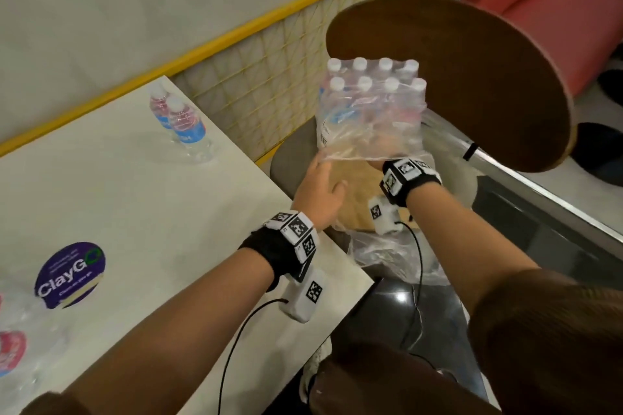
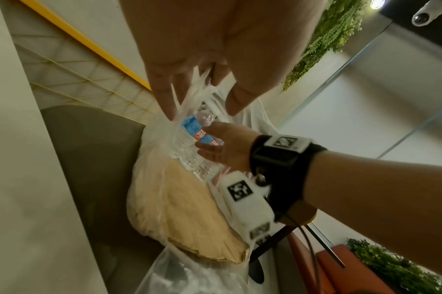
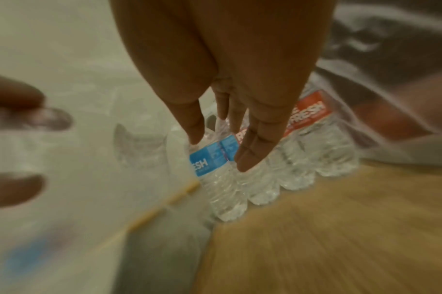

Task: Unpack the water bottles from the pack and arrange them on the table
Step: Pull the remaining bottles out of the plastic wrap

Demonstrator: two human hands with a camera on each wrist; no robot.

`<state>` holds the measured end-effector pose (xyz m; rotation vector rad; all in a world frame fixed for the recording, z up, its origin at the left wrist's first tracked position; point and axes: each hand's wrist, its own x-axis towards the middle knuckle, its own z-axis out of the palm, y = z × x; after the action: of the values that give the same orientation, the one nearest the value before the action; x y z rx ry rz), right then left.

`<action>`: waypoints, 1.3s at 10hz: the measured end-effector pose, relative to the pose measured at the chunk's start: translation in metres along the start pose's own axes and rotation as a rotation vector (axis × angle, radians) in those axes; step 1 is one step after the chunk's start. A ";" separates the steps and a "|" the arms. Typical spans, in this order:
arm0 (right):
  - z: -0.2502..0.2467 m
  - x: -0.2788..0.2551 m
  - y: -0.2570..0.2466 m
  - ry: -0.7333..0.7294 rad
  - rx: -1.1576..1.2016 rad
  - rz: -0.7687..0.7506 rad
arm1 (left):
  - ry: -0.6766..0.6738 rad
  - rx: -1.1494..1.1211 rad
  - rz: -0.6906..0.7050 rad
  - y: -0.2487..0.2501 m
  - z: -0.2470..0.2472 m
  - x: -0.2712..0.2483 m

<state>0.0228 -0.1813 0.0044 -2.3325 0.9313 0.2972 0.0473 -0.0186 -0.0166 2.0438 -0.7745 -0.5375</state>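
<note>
From the head view, the pack (image 1: 372, 108) of water bottles in clear plastic wrap sits on a chair seat (image 1: 290, 162) just past the corner of the white bench (image 1: 135, 212). White caps stand in two rows on top. The left hand (image 1: 322, 194) reaches toward the loose wrap with its fingers held out straight. The right hand (image 1: 392, 153) is mostly hidden under the wrap, and here you cannot tell how its fingers lie. Two bottles (image 1: 183, 125) stand upright near the far edge of the bench, touching each other. A round purple sticker (image 1: 70, 274) lies on the bench.

From the left wrist view, the left hand (image 2: 215, 59) has its fingers apart and straight, with the wrap between them. The right hand (image 2: 227, 149) touches a bottle with a blue label (image 2: 193, 127).

The right wrist view is blurry. The right hand (image 3: 222, 99) has straight fingers on the blue-label bottle (image 3: 215, 173) at the end of the row.
</note>
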 end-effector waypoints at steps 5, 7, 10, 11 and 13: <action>-0.019 0.046 -0.017 0.156 -0.244 -0.074 | -0.097 0.000 0.023 0.004 -0.024 0.002; 0.002 -0.016 0.005 0.079 -0.116 -0.090 | -0.216 0.212 0.027 0.003 -0.022 0.015; 0.017 -0.064 -0.003 0.094 0.286 -0.213 | -0.374 0.220 0.045 -0.004 -0.013 0.031; 0.017 -0.027 0.019 0.045 0.285 0.013 | -0.298 0.253 -0.021 -0.008 -0.017 0.031; -0.018 0.024 0.013 -0.024 0.269 0.218 | -0.271 0.294 -0.039 -0.006 -0.013 0.027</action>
<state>0.0315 -0.2131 0.0029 -1.9828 1.1409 0.2686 0.0765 -0.0272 -0.0170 2.2874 -1.0258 -0.7719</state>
